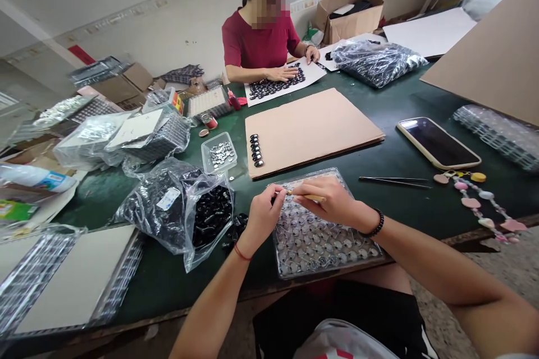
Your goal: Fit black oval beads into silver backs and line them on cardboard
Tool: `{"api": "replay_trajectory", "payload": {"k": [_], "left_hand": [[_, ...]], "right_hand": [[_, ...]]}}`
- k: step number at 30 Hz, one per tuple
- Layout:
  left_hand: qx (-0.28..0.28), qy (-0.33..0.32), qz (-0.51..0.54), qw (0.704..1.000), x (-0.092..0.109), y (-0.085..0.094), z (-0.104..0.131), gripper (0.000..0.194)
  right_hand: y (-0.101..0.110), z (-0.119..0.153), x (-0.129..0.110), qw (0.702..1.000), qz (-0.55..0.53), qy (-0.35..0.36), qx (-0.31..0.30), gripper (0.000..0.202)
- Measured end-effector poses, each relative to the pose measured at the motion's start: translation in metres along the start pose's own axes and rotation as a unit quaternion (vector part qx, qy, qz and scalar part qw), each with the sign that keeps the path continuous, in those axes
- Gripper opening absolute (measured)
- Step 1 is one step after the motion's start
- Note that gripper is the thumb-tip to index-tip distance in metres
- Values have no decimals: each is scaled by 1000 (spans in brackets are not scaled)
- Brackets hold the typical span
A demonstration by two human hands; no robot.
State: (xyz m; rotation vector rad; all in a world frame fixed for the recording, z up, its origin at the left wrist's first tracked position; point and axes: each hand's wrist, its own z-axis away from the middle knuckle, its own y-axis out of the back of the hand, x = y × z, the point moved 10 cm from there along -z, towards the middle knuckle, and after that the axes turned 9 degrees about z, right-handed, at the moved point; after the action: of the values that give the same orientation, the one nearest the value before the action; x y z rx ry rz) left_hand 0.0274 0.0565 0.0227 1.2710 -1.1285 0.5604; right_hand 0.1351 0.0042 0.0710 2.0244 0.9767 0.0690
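Observation:
My left hand [264, 212] pinches a small black piece [274, 198], mostly hidden by the fingers. A thin tool with a yellowish wooden handle [315, 198] is gripped in my right hand [330, 195], its tip meeting the left fingertips. Both hands are above a clear plastic tray [278, 263] filled with rows of small round pieces. Left of it, a plastic bag [166, 202] lies open, showing many glossy black pieces [213, 210]. Beyond the hands, a row of black pieces with shiny spots [256, 150] lies along the left edge of a cardboard sheet [311, 129].
A clear tub [204, 158] of silvery bits stands behind the bag. Tweezers [393, 182] and a phone [438, 143] with a beaded strap [474, 202] lie right. Across the table, a person in a red top [263, 36] handles a white sheet [314, 73] of black pieces.

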Motion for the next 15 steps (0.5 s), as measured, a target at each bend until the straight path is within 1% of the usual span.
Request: {"api": "replay_trajectory", "payload": {"k": [3,9,12,15], "left_hand": [[7,-7,-3,1000,1,2,-1,18],[1,40,41,998,-11,2,-4,19],[1,41,50,998,-13,3,-5,19],[6,34,36,999,-14,4,-4,19]], "right_hand": [[-1,1,0,1000,-6,3,0,21],[2,0,5,1000,-12,-22,8,22],[3,0,6,999,-15,-29,12,21],[3,1,8,999,-14,-35,18,20]]}}
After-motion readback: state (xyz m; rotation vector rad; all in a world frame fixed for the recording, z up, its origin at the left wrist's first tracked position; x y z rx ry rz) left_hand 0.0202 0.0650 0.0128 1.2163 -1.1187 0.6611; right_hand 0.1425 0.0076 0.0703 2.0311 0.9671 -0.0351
